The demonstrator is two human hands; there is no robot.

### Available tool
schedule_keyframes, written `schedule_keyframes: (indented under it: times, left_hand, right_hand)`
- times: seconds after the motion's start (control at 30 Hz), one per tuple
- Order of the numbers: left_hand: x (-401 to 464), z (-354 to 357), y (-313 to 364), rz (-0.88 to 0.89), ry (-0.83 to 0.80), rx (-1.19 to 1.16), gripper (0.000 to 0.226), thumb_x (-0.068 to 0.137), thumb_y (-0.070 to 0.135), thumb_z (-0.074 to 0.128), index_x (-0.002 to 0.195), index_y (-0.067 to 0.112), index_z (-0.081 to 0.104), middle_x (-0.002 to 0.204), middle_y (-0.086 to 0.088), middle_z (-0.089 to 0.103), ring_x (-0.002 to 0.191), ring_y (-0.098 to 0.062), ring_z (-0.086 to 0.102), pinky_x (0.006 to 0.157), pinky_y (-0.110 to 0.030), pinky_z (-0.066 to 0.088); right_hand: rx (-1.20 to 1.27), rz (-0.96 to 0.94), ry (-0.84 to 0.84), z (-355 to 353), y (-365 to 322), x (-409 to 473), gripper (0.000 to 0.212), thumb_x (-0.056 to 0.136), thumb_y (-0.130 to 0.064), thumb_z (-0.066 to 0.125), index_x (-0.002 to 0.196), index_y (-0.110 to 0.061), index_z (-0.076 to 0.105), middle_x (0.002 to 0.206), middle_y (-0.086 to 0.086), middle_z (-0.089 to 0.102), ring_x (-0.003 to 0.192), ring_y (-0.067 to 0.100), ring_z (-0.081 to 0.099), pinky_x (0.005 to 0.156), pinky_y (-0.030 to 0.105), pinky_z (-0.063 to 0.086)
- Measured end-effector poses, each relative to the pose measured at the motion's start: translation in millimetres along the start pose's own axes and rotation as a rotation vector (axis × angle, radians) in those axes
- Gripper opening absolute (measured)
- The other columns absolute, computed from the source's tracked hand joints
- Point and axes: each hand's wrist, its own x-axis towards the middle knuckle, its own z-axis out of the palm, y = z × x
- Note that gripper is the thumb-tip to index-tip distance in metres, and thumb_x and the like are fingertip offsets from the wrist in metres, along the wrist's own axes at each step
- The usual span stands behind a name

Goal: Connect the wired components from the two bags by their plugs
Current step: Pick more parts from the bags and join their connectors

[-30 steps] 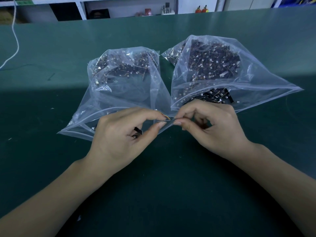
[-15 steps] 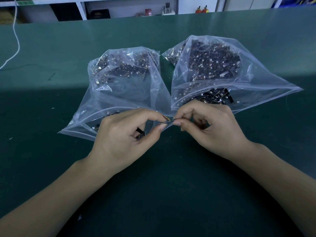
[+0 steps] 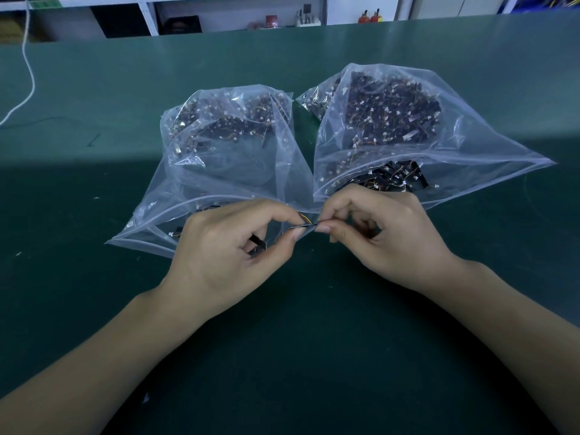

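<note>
left hand (image 3: 219,259): thumb and forefinger pinched together on thin wires (image 3: 306,219), other fingers curled in; a small black part (image 3: 258,243) sits inside the curl, under the forefinger
right hand (image 3: 389,240): thumb and forefinger tips pinched tight on a thin dark piece (image 3: 303,227) that runs across to the left thumb tip; remaining fingers curled toward the palm
fingertips: the two pinches nearly meet, just above the mat, in front of the gap between the two bags
wires: orange and yellow strands showing just beyond the left forefinger tip
plugs: hidden inside the pinches; whether they are mated I cannot tell
left bag (image 3: 226,171): clear plastic, mouth open, lying just beyond the left knuckles; dark wired parts heaped at its far end
right bag (image 3: 408,127): clear plastic, mouth open just beyond the right knuckles; more dark wired parts, some close to the mouth
mat (image 3: 298,356): dark green, under hands and bags
cord (image 3: 28,67): white, far off to the left of the left hand
</note>
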Motion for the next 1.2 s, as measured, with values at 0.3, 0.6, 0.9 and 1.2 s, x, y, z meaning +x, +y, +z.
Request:
schedule_keyframes:
  times: [0.3,0.6,0.9,1.2]
  left_hand:
    - [-1,1,-1,-0.005,0.002,-0.007,0.012,0.1,0.025,0.075,0.099,0.015,0.083,0.067,0.027,0.027,0.056,0.0,0.034,0.058,-0.015,0.033]
    - [-2,1,1,-0.052,-0.007,-0.021,0.019,0.101,0.033,0.07,0.099,0.017,0.081,0.063,0.019,0.026,0.055,0.003,0.035,0.059,-0.016,0.033]
    - [-1,-3,1,-0.081,-0.002,-0.032,0.032,0.1,0.052,0.069,0.092,0.02,0.069,0.061,0.017,0.031,0.053,-0.004,0.036,0.052,-0.025,0.037]
    - [-1,-2,1,-0.059,0.024,-0.034,0.039,0.103,0.039,0.069,0.074,0.013,0.071,0.064,0.023,0.028,0.053,-0.008,0.037,0.052,-0.025,0.034]
  right_hand:
    - [0.01,0.008,-0.033,-1,0,-1,0.011,0.101,-0.028,0.07,0.099,-0.016,0.069,0.073,-0.012,0.067,0.051,0.01,0.047,0.059,0.01,0.032]
    - [0.005,0.001,-0.028,-1,0,-1,0.011,0.102,-0.027,0.069,0.101,-0.016,0.07,0.073,-0.013,0.067,0.051,0.011,0.048,0.059,0.01,0.032]
    - [-0.171,0.056,-0.035,-7,11,2,0.008,0.099,-0.033,0.071,0.097,-0.026,0.068,0.076,-0.028,0.056,0.058,0.007,0.049,0.057,0.026,0.041]
    - [-0.235,0.288,0.096,-20,35,6,0.01,0.097,-0.027,0.075,0.091,-0.021,0.07,0.081,-0.011,0.063,0.069,0.013,0.058,0.068,0.036,0.052]
